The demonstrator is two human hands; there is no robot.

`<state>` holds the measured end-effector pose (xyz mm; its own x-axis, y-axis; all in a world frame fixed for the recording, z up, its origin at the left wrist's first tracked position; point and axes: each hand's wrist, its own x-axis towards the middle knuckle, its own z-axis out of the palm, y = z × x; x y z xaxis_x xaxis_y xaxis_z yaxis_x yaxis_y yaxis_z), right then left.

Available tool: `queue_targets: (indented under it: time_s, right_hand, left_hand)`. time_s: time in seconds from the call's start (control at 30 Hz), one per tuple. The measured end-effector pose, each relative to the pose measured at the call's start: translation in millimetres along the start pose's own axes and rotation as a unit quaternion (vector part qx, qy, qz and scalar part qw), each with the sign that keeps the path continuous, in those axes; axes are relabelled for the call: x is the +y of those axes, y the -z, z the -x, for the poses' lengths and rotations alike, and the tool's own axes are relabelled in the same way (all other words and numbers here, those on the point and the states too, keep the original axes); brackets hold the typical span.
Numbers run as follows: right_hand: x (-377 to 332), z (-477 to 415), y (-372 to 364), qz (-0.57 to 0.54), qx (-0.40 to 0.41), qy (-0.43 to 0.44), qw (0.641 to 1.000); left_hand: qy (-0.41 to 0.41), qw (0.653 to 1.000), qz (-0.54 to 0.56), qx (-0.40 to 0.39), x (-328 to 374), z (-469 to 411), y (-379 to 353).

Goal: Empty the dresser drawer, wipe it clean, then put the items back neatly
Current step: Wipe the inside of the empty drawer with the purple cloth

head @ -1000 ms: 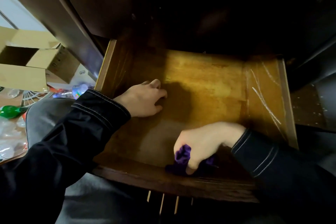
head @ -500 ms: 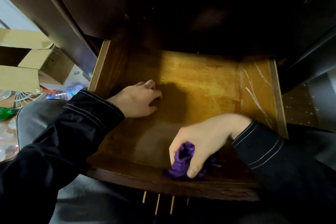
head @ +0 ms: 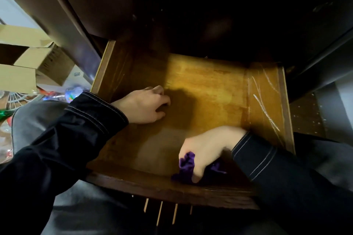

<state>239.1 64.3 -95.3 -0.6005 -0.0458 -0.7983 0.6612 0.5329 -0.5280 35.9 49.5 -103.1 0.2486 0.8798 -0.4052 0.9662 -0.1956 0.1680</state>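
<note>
One drawer (head: pixel 210 86) pulled out, nothing loose inside. One purple cloth (head: pixel 186 166) at front edge, bunched under right hand (head: pixel 206 149), fingers clamped on it. Left hand (head: pixel 143 106) loosely curled, resting on drawer floor. Two cardboard boxes (head: pixel 28 59) at left.

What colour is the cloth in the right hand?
Purple: the cloth shows best in the head view, bunched under the right hand.
</note>
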Motion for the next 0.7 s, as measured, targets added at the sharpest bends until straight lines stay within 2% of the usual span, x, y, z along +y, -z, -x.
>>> queue_targets:
  time_s: [0.07,0.1,0.2,0.27,0.33,0.4,0.5,0.57,0.63,0.7]
  right_hand:
    - [5.2,-0.5,-1.2,-0.011,-0.011,-0.019,1.0]
    - [5.0,4.2,2.1,-0.041,0.009,-0.021,0.999]
    - [11.8,23.6,18.2,-0.179,0.161,-0.025,0.97]
    - [15.4,35.8,28.3,-0.275,0.249,-0.032,0.928]
    - [17.5,43.9,32.9,-0.352,0.269,0.002,0.896]
    - [18.8,50.5,35.5,-0.404,0.259,0.041,0.876]
    - [17.2,59.0,33.5,-0.442,0.249,0.087,0.857]
    - [16.3,66.7,30.7,-0.48,0.25,0.102,0.835]
    - [19.6,80.4,27.1,-0.462,0.267,0.101,0.84]
    - [26.3,96.1,21.1,-0.33,0.309,0.075,0.889]
  left_hand:
    - [-0.015,1.0,0.025,0.007,0.5,-0.8,0.6]
    - [-0.028,0.998,0.052,0.015,2.2,-1.2,1.8]
    - [-0.041,0.974,0.211,0.064,10.5,-2.1,5.9]
    - [-0.005,0.915,0.397,0.069,17.2,0.6,11.7]
    - [0.003,0.854,0.518,0.039,22.6,3.4,14.9]
    - [-0.005,0.825,0.565,-0.001,26.5,5.2,15.5]
    - [-0.011,0.75,0.657,-0.074,28.1,8.5,15.8]
    - [-0.036,0.726,0.677,-0.119,26.1,12.4,18.7]
    - [-0.072,0.716,0.676,-0.158,24.9,16.1,20.6]
    - [-0.094,0.733,0.654,-0.162,27.7,18.8,20.1]
